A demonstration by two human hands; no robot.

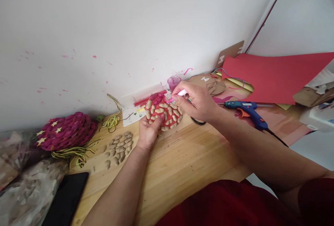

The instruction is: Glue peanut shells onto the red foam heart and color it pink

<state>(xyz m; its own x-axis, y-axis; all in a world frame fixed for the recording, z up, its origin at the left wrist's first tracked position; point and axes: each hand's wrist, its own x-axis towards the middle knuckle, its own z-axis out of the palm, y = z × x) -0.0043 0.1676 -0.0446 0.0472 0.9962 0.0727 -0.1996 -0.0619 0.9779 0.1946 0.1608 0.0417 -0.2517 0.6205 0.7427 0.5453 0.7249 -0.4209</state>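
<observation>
My left hand (150, 130) grips the near left edge of a round red disc (157, 111) covered with peanuts in their shells, thumb on top. Pink paint coats a few peanuts (158, 98) at the disc's far side; the others are bare tan. My right hand (197, 100) is closed round a white-handled paintbrush (182, 93), its pink tip at the disc's far right edge. Just behind my right hand stands a pink-stained cup (173, 82). Loose peanuts (120, 146) lie on the table left of my left hand.
A blue glue gun (246, 109) with a cord lies at right, near red paper (276, 76) and cardboard discs (199, 79). At left are stacked magenta peanut discs (70, 132), green yarn (111, 123), a black phone-like slab (68, 198) and plastic bags (33, 184). A paint-spattered wall (104, 45) rises behind.
</observation>
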